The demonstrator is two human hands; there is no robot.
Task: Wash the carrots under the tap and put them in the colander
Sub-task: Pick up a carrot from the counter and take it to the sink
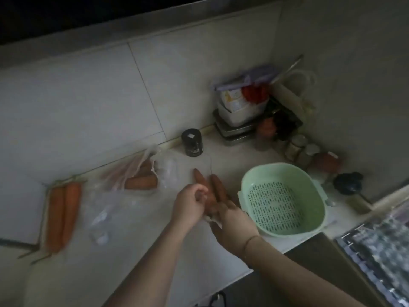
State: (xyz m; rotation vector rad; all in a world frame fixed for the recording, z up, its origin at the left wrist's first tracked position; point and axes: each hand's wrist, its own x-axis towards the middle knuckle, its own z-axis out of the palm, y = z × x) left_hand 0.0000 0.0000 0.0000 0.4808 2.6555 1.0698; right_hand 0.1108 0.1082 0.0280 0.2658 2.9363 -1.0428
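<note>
You are at the gathering step: no carrot has met water yet, and the colander (282, 200) sits empty on the tabletop (137, 251), just right of your hands. Your right hand (232, 227) has its fingers curled round the thick ends of two carrots (212, 187), which point away from you. Your left hand (190, 204) touches them from the left, fingers bent; whether it grips a carrot or a scrap of wrapping I cannot tell.

Two more carrots (62, 213) lie side by side far to the left, and others sit in a torn clear bag (141, 176) between.

No tap is in view, so I judge your next move is to carry this pair to the sink, wherever it lies.

The carrots are long, tapered and matt with thin root tails; expect them slippery once wet. The colander is pale green plastic, oval, with a slotted floor.
</note>
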